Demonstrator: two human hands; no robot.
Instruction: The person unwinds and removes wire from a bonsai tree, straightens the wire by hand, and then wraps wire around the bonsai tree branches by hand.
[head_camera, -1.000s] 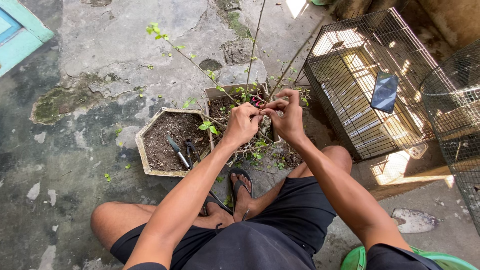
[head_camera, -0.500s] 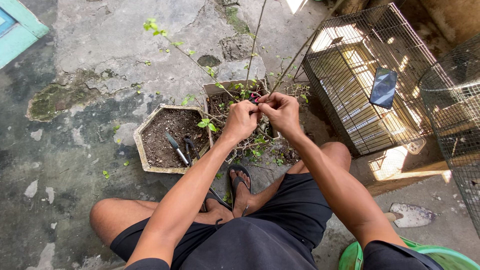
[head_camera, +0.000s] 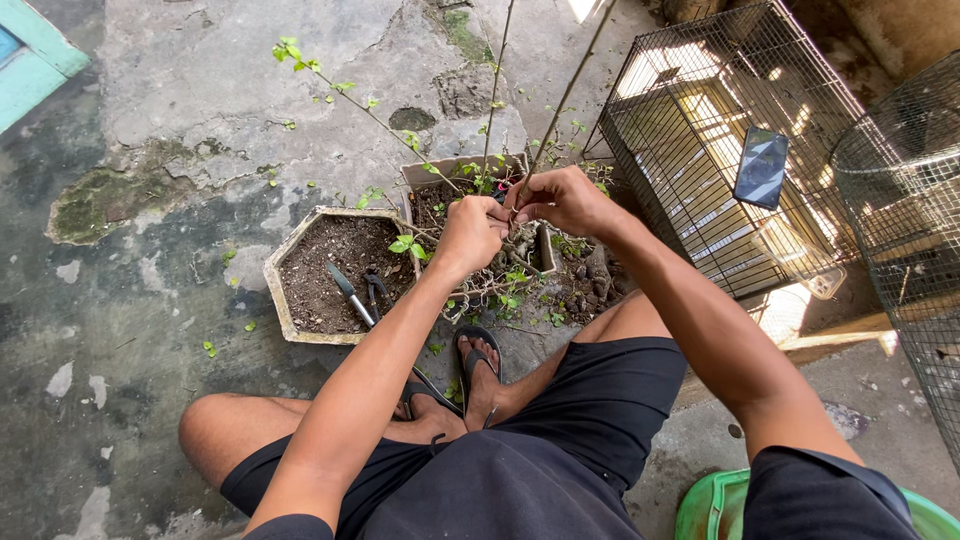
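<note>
Thin plant stem (head_camera: 545, 140) pinched between right hand (head_camera: 563, 200) fingers; left hand (head_camera: 470, 232) fingers closed beside

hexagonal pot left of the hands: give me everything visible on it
The hexagonal pot sits upright on the cracked concrete floor, directly left of the square pot the hands work over; whether the two touch is unclear. Its rim is pale, worn, concrete-looking. It is filled nearly to the rim with dark, dry, crumbly soil and holds no plant. Two tools lie on the soil: a long one with a grey handle and small dark pliers or snips. Neither hand touches it.
</note>
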